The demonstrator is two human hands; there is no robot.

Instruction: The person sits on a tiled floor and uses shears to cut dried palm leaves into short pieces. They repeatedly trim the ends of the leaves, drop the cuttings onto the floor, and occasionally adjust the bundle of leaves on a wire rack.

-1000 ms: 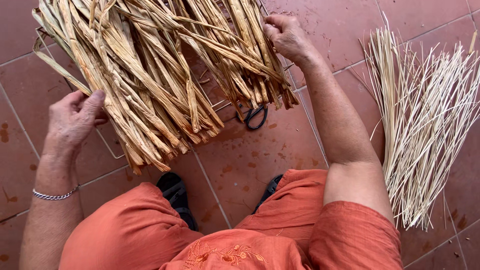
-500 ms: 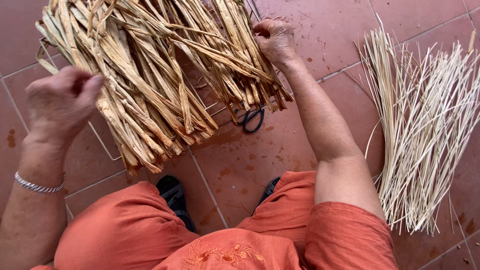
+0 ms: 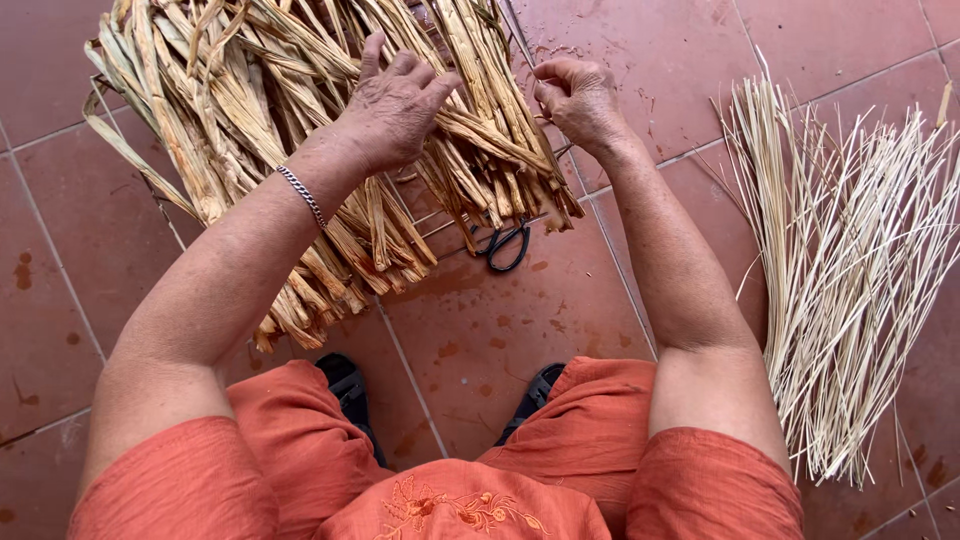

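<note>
Dried leaf pile [image 3: 300, 150]: L hand [image 3: 395, 105] now atop, grip loose; R hand [image 3: 580, 100] pinching strip.

Bare red floor tiles [image 3: 650, 60] lie open between the dried leaf strips [image 3: 250, 130], left, and the pale straw bundle [image 3: 850, 280], right; black scissors [image 3: 508, 245] lie nearby.

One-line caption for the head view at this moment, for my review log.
Both hands, left hand and right hand, work into a pile of dried flat leaves on red floor tiles; thin pale stalks lie alongside.
</note>
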